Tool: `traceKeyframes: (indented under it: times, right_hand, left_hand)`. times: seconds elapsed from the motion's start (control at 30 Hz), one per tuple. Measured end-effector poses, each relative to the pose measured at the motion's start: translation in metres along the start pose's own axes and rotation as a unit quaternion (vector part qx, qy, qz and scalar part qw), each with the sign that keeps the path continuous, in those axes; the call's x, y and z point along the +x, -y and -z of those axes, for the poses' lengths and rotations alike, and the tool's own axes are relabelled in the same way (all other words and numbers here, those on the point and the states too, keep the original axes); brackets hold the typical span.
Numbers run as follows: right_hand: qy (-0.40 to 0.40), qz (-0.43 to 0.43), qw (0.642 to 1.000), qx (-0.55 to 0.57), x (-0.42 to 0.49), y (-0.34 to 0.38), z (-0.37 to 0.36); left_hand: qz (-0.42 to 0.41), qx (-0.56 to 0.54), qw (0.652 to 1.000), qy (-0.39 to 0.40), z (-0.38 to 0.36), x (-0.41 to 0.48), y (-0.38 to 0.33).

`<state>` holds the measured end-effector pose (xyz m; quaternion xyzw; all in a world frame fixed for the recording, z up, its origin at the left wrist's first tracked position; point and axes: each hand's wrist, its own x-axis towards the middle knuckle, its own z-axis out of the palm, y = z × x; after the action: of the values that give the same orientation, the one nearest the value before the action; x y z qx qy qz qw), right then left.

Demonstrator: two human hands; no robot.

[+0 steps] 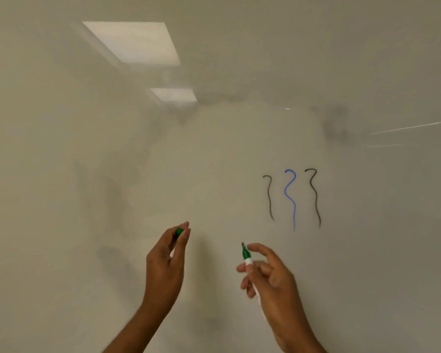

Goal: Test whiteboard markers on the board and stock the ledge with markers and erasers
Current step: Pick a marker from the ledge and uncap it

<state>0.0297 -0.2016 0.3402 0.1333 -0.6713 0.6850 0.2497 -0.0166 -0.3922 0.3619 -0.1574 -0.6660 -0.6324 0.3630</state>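
1. Plainly, the whiteboard [87, 174] filled the whole view; both hands were raised in front of its lower half.
2. At about 7 o'clock the left hand [166, 261] pinched a small green cap [179, 232] between thumb and fingertips; the cap sat at the very top of that hand, mostly hidden by the fingers.
3. At about 5 o'clock the right hand [270, 278] gripped the green marker [247, 256] with curled fingers round its white barrel; the forefinger was lifted and bent above it.
4. The marker was uncapped, its dark tip pointing toward 12 o'clock with a slight lean to 11; whether the tip touched the board could not be told.
5. Cap and marker were apart, the cap at 9 o'clock from the marker's tip and a little higher.
6. At about 4 o'clock from the centre three wavy strokes stood side by side: a thin black line [269, 197], a blue line [290, 197] and a darker black line [315, 197]; the marker's tip lay below them, toward 7 o'clock.
7. A grey smudge [336, 123] marked the board at 2 o'clock; two pale reflected light panels [133, 42] showed toward 11 o'clock.
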Motion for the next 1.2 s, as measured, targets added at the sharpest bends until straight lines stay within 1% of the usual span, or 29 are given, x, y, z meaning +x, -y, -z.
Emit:
traceKeyframes:
  times: [0.03,0.07,0.1,0.17,0.2,0.23,0.27,0.3,0.37,0.43,0.5,0.57,0.67,0.77,0.87,0.93,1.03,1.13,1.2]
  right_hand:
    - [-0.008,0.009,0.998,0.061,0.004,0.014,0.003]
    - [-0.006,-0.001,0.991,0.133,0.009,0.026,0.006]
    - [0.01,-0.022,0.978,0.209,0.015,0.036,0.01]
    - [0.037,-0.063,0.933,0.351,0.029,0.049,0.018]
    - [0.046,-0.068,0.918,0.388,0.035,0.052,0.021]
    - [0.05,-0.061,0.917,0.392,0.041,0.055,0.022]
    - [0.044,-0.046,0.928,0.368,0.047,0.056,0.022]
    - [0.031,-0.022,0.946,0.322,0.052,0.056,0.021]
    - [-0.016,0.038,0.98,0.195,0.062,0.055,0.016]
    - [-0.062,0.102,0.99,0.081,0.074,0.052,0.011]
    - [-0.109,0.147,0.983,0.008,0.085,0.047,0.008]
    - [-0.14,0.177,0.974,-0.038,0.097,0.044,0.005]
    - [-0.143,0.224,0.957,-0.117,0.116,0.038,0.004]
    - [-0.134,0.275,0.93,-0.206,0.132,0.03,0.002]
    - [-0.149,0.309,0.905,-0.25,0.137,0.022,0.004]
    - [-0.172,0.316,0.903,-0.234,0.134,0.016,0.006]
    - [-0.162,0.323,0.893,-0.267,0.121,-0.001,0.006]
    - [-0.162,0.294,0.905,-0.259,0.106,-0.02,0.014]
    - [-0.155,0.276,0.906,-0.28,0.091,-0.032,0.019]
  left_hand:
    - [-0.026,0.028,0.999,0.005,-0.003,0.002,0.002]
    - [-0.049,0.054,0.997,0.013,-0.007,0.006,0.006]
    - [-0.069,0.077,0.994,0.025,-0.009,0.01,0.009]
    - [-0.098,0.113,0.988,0.048,-0.013,0.019,0.02]
    - [-0.114,0.134,0.983,0.056,-0.015,0.024,0.025]
    - [-0.134,0.158,0.977,0.06,-0.017,0.029,0.031]
    - [-0.154,0.181,0.969,0.062,-0.019,0.034,0.035]
    - [-0.168,0.202,0.963,0.064,-0.02,0.038,0.039]
    - [-0.187,0.235,0.951,0.071,-0.023,0.044,0.047]
    - [-0.204,0.261,0.94,0.077,-0.025,0.047,0.057]
    - [-0.216,0.276,0.934,0.077,-0.026,0.05,0.065]
    - [-0.222,0.282,0.931,0.07,-0.027,0.052,0.07]
    - [-0.228,0.287,0.928,0.058,-0.031,0.053,0.077]
    - [-0.221,0.292,0.929,0.044,-0.036,0.054,0.083]
    - [-0.227,0.3,0.926,0.034,-0.038,0.054,0.088]
    - [-0.229,0.311,0.922,0.039,-0.039,0.055,0.09]
    - [-0.227,0.316,0.92,0.042,-0.039,0.056,0.092]
    - [-0.228,0.312,0.921,0.047,-0.038,0.057,0.089]
    - [-0.228,0.303,0.924,0.044,-0.035,0.055,0.084]
